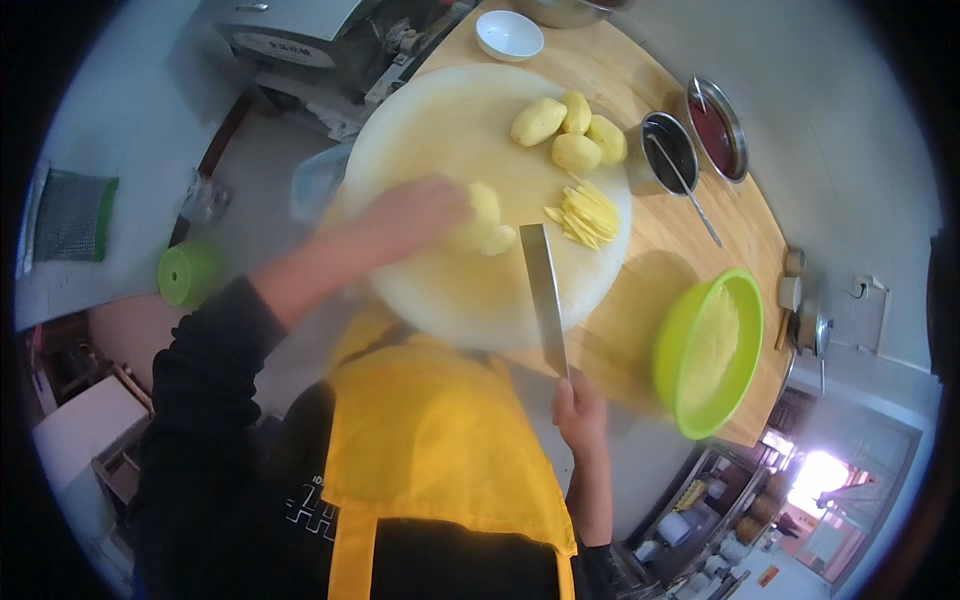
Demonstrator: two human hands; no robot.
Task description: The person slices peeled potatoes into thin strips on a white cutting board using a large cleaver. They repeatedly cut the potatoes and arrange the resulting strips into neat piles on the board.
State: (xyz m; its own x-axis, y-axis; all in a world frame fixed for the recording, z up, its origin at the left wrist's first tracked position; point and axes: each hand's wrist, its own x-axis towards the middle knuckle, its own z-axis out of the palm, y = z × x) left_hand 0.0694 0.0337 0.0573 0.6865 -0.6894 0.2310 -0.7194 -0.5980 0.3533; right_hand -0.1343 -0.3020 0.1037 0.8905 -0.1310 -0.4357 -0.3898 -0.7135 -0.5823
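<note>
My right hand point(581, 412) grips the handle of a cleaver point(545, 296), whose blade points away from me over the near right part of a round white cutting board point(420, 105). Motion blurs my left hand point(427, 214), which is at peeled, partly sliced potato point(484, 210) on the board; whether its fingers grip it is not clear. A small potato slice point(498, 240) lies beside it. Cut potato strips point(586, 216) form a pile at the board's right side. Above them several whole peeled potatoes point(576, 152) sit together.
On the wooden table point(637, 300), right of the board, stand a green bowl point(664, 360) with pale yellow contents, a metal pot point(641, 161) with dark liquid and a spoon, and a metal bowl point(739, 161) of red liquid. A white bowl point(510, 36) stands beyond the board.
</note>
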